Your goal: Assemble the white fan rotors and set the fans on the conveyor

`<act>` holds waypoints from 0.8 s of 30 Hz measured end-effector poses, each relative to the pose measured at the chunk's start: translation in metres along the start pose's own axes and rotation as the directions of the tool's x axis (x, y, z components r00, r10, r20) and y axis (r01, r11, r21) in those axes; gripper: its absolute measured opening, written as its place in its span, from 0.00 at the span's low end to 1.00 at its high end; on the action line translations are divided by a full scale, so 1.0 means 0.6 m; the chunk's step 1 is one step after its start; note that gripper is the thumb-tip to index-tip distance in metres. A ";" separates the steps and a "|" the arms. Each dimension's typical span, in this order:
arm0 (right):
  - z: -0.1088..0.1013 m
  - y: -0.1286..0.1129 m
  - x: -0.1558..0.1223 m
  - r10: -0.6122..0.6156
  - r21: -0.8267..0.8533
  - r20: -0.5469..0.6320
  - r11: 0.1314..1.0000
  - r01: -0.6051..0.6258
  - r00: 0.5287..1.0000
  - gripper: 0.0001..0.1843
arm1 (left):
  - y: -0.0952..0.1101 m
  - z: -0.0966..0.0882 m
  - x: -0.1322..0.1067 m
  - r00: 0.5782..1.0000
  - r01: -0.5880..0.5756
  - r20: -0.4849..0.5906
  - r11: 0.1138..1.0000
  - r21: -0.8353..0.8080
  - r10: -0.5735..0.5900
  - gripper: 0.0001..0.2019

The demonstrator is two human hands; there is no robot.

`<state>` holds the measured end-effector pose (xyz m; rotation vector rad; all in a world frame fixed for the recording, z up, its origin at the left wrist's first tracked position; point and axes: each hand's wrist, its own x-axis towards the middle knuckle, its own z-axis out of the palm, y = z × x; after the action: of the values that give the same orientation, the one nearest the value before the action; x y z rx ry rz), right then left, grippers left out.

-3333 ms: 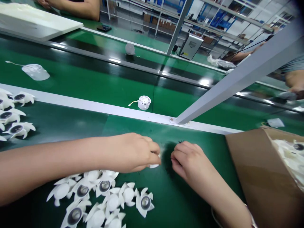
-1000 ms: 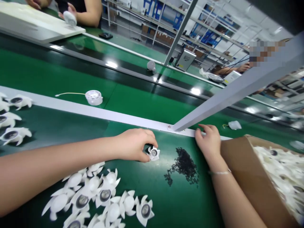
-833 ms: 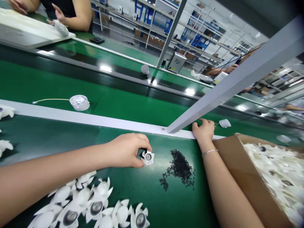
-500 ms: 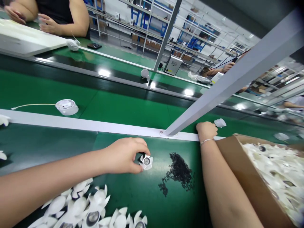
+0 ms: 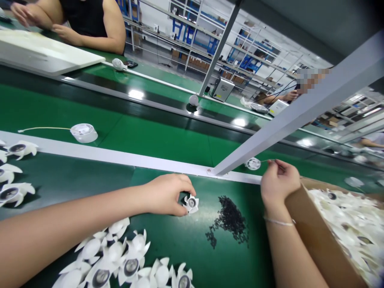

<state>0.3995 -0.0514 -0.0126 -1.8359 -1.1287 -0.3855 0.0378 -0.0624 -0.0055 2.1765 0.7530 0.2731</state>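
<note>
Left grip (image 5: 168, 195) closed, I pinch the white plastic fan rotor (image 5: 191, 204) while my right grip (image 5: 280, 182) holds a thin wire (image 5: 264, 161); slack pressure could drop the rotor among the black granules (image 5: 229, 221).

Left arm (image 5: 75, 226) stretched in from 8 o'clock, left hand (image 5: 169, 195) curled downward at 7 o'clock, fingertips pinched; right arm (image 5: 292, 250) rising from 5 o'clock, right hand (image 5: 280, 186) lifted at 4 o'clock, thumb and forefinger pinched together; both well apart.
</note>
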 end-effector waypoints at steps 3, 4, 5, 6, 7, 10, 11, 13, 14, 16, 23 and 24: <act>-0.047 -0.064 -0.047 -0.022 0.209 -0.095 0.977 0.041 0.995 0.12 | -0.006 -0.001 0.002 1.000 -0.005 -0.009 1.000 -0.023 0.005 0.21; -0.063 -0.088 -0.062 -0.033 0.295 -0.115 0.953 0.066 0.993 0.10 | -0.008 -0.001 0.002 1.000 -0.004 -0.008 1.000 -0.030 0.004 0.22; -0.076 -0.113 -0.077 -0.040 0.430 -0.146 0.898 0.100 0.988 0.08 | -0.009 0.000 0.002 1.000 -0.002 -0.008 0.999 -0.036 0.002 0.22; -0.089 -0.136 -0.093 -0.068 0.535 -0.155 0.833 0.142 0.986 0.08 | -0.011 0.001 0.003 1.000 -0.001 -0.008 0.999 -0.041 0.000 0.22; -0.098 -0.157 -0.108 -0.109 0.618 -0.153 0.765 0.181 0.982 0.08 | -0.013 0.002 0.003 1.000 -0.001 -0.009 0.999 -0.045 0.001 0.22; -0.106 -0.199 -0.153 -0.222 0.762 -0.033 0.625 0.168 0.974 0.07 | -0.016 0.004 0.004 1.000 -0.015 -0.009 0.999 -0.049 0.015 0.22; -0.102 -0.205 -0.168 -0.252 0.787 0.033 0.603 0.130 0.967 0.07 | -0.016 0.005 0.005 1.000 -0.025 -0.010 0.999 -0.045 0.024 0.22; -0.088 -0.207 -0.194 -0.305 0.805 0.157 0.590 0.057 0.940 0.07 | -0.015 0.004 0.006 0.999 -0.045 -0.015 0.999 -0.028 0.044 0.22; -0.080 -0.204 -0.204 -0.323 0.801 0.212 0.599 0.026 0.922 0.07 | -0.013 0.004 0.006 0.999 -0.051 -0.019 0.999 -0.019 0.051 0.22; -0.068 -0.197 -0.214 -0.352 0.774 0.311 0.633 -0.021 0.883 0.08 | -0.011 0.003 0.006 0.998 -0.053 -0.032 0.999 -0.006 0.053 0.22; -0.087 -0.175 -0.178 -0.661 0.664 0.576 0.722 0.197 0.480 0.28 | -0.013 0.005 0.005 0.998 -0.043 -0.053 0.999 -0.015 0.042 0.23; -0.091 -0.173 -0.175 -0.656 0.638 0.636 0.743 0.201 0.407 0.34 | -0.014 0.005 0.006 0.998 -0.043 -0.051 0.999 -0.019 0.042 0.24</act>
<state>0.2684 -0.1365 0.0038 -1.1790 -2.1957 0.5757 0.0384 -0.0580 -0.0139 2.1752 0.7295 0.3574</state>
